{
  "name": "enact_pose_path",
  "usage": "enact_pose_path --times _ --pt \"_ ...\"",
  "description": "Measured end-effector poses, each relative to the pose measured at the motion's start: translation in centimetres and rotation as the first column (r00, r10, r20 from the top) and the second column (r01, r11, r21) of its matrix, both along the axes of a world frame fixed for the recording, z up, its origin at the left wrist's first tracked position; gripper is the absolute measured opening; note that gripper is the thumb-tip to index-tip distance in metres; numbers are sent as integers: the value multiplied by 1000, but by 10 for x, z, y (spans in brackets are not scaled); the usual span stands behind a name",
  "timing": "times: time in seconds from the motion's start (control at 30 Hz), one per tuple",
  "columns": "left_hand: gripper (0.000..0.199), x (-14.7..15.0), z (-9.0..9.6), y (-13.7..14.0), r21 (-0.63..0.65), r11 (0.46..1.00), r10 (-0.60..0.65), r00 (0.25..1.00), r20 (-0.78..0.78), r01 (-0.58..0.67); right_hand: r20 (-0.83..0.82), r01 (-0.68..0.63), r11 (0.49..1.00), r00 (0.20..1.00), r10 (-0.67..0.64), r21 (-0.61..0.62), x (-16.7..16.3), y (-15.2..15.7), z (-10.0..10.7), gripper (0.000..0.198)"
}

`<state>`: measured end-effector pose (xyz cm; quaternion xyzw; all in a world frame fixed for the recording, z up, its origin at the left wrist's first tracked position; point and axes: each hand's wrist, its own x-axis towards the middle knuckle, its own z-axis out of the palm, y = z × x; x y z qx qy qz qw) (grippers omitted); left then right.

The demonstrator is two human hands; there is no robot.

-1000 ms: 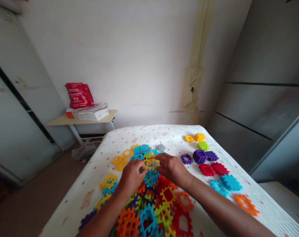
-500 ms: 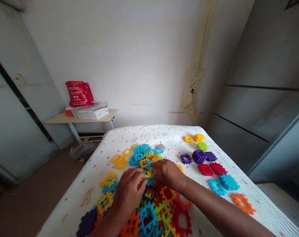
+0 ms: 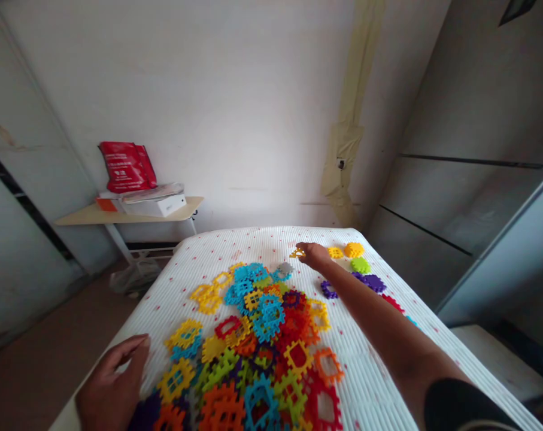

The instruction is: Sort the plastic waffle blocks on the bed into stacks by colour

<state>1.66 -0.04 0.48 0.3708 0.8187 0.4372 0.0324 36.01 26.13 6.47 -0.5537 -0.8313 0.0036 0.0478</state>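
Observation:
My right hand (image 3: 315, 256) reaches over the far part of the cloth, its fingers closed on a yellow toothed building tile (image 3: 297, 254) with openings in it. The tile is held above or at the cloth; I cannot tell which. To the right of this hand lie a yellow frame tile (image 3: 335, 252) and a solid yellow tile stack (image 3: 354, 249). My left hand (image 3: 114, 380) is at the near left, loosely curled, with a gap between thumb and fingers and nothing seen in it. Beside it spreads a mixed pile of colourful tiles (image 3: 271, 320), with a dark purple tile (image 3: 144, 413) closest.
Lime green (image 3: 360, 265) and purple tiles (image 3: 373, 282) sit along the right side, partly behind my right forearm. A grey round piece (image 3: 284, 269) lies at the pile's far end. A small side table (image 3: 87, 215) with a red bag (image 3: 125, 167) stands at the left wall.
My right hand has moved from the pile to the far right, carrying the yellow tile. My left hand has drawn back from the pile to the near left. The view has shifted slightly.

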Motion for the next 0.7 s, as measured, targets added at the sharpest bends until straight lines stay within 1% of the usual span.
enact_pose_path --times 0.13,0.33,0.5,0.6,0.7 --pt "29 -1 0 4 -29 998 51 994 96 -48 50 47 998 998 -45 -42 0 25 -13 32" --pt "36 -3 -7 12 -25 993 121 971 208 -119 88 60 996 995 -54 -68 -13 44 -32 30" --pt "38 -9 -18 16 -10 994 105 954 282 -106 94 45 997 995 -38 -69 -22 54 -42 30" --pt "36 -12 -22 17 -3 996 87 961 264 -89 97 34 997 995 -27 -68 -26 58 -49 30" --pt "35 -12 -21 17 -8 998 66 967 246 -66 103 38 997 994 -31 -65 -28 59 -54 30"
